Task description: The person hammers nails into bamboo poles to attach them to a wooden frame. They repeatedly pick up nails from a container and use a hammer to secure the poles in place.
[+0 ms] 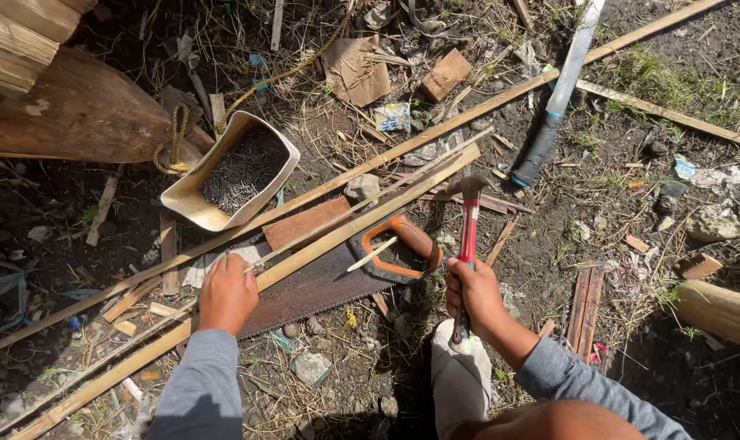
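The hammer [469,228] is showing a red handle with a dark grey head. The saw [329,281] is wearing a rusty brown blade and an orange-and-black grip. The tray [192,195] is looking cream, its nails [244,169] dark grey. Both sleeves [197,387] are appearing grey.

An outdoor carpentry worksite on bare dirt ground [631,244], littered with wood strips [321,253], offcuts, a rusty handsaw [329,281] and a tub of nails [231,171].
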